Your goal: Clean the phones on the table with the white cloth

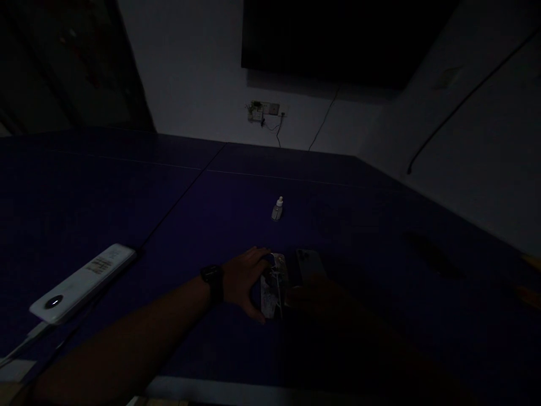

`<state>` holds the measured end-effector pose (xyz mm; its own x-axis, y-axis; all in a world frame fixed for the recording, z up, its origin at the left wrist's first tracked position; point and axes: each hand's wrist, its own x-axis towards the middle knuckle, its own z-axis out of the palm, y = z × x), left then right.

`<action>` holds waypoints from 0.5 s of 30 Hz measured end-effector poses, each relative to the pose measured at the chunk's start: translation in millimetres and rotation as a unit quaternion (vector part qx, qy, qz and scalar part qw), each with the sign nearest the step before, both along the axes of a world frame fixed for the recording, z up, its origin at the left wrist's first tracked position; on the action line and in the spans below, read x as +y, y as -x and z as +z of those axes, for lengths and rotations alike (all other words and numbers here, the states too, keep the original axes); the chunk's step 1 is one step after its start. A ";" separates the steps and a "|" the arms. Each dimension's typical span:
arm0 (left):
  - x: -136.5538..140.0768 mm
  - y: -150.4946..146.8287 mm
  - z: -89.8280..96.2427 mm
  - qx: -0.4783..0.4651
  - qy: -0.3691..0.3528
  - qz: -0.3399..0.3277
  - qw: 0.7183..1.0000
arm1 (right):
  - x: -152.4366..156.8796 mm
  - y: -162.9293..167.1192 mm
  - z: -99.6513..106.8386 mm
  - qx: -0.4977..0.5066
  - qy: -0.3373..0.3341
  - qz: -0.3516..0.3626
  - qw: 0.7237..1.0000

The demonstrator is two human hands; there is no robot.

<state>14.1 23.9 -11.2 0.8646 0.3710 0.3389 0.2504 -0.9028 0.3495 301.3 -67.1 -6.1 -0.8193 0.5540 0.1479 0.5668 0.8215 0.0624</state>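
Grey, the patterned phone (270, 296) lies against the left hand's right, long axis pointing away; the left hand (245, 277) grasps its edge, the shadowed right hand's (315, 293) hold unclear.

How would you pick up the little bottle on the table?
I'd pinch the bottle around its clear body, thumb and fingers on opposite sides, reaching from the side nearest you. It stands upright, and its body is wider than its white top, so holding there should be steadier.
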 end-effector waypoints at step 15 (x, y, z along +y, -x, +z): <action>0.0 0.8 0.9 -0.002 -0.004 -0.006 1.000 | 23.4 50.2 6.7 0.029 0.042 0.026 0.998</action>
<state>13.3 23.9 -10.3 0.8671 0.3585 0.3458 0.2389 -0.9085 0.3429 251.1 -43.7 0.5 -0.8387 0.5232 0.1507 0.5237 0.8510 -0.0401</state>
